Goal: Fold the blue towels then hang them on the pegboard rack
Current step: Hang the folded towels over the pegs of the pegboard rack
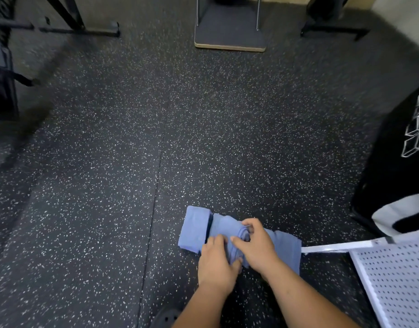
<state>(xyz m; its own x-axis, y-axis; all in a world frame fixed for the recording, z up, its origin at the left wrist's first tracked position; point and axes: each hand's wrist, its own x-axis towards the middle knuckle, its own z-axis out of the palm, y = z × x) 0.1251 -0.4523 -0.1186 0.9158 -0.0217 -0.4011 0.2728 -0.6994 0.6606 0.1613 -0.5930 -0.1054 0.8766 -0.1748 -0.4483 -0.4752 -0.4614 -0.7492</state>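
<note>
Blue cloth, low and centre on the black rubber floor flecked with white. The soft blue towel being worked lies bunched into a thick roll across its middle, and a flat tail of it spreads to the right. A flat folded blue piece sits just left of it, parted by a dark gap. Cannot tell whether that is a second towel or part of the same one.

Left hand is on the near side of the roll, fingers curled over the bunched cloth and holding it. Right hand crosses just beside it, fingers curled and pinching the roll's upper fold. Both hands hold towel; neither is spread wide.

White perforated pegboard panel lies at lower right, its frame bar running up to the towel's right edge. Black bag with white lettering stands beyond it.

Judgement: this is the folding step, not yet the hanging. The cloth looks bunched rather than squared. Doing it well likely means flattening the layers, lining up the edges before each fold, and pressing the crease with flat palms. The bundle should stay narrow enough to drape over a peg or bar. Risk: loose inner layers slip out when it is lifted.
</note>
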